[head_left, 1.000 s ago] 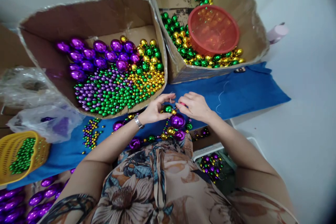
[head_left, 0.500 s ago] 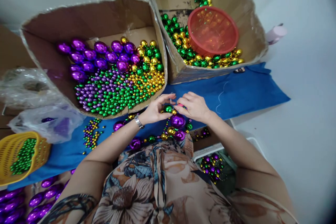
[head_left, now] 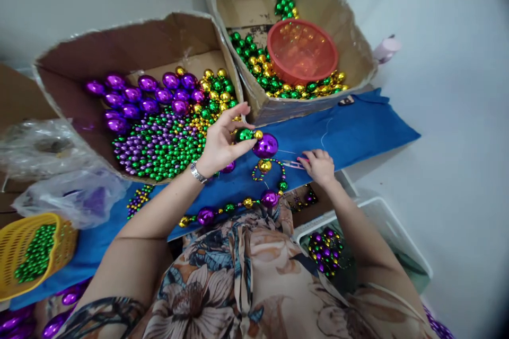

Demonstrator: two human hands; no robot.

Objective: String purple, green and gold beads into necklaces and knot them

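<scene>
My left hand [head_left: 223, 143], a watch at its wrist, holds a bead necklace near a green ball and a small gold bead [head_left: 258, 134], thumb against them. A big purple ball [head_left: 265, 146] hangs beside the thumb. Below it, the necklace [head_left: 248, 202] runs in a curve of purple, gold and green beads over the blue cloth, near my lap. To the right, my right hand [head_left: 320, 166] is closed round pink-handled thread snips [head_left: 293, 163], whose blades point left towards the necklace. A thin white thread lies just above the blades.
Ahead stand a cardboard box [head_left: 135, 45] of purple, green and gold beads and another box [head_left: 286, 108] with a red basket [head_left: 302, 50] on beads. A yellow basket [head_left: 66, 243] of green beads is at left. A white bin [head_left: 409, 243] with beads is at right.
My hands have moved apart: the left went up and left with the necklace, the right went right and down with the snips. The snips' blades now show.
</scene>
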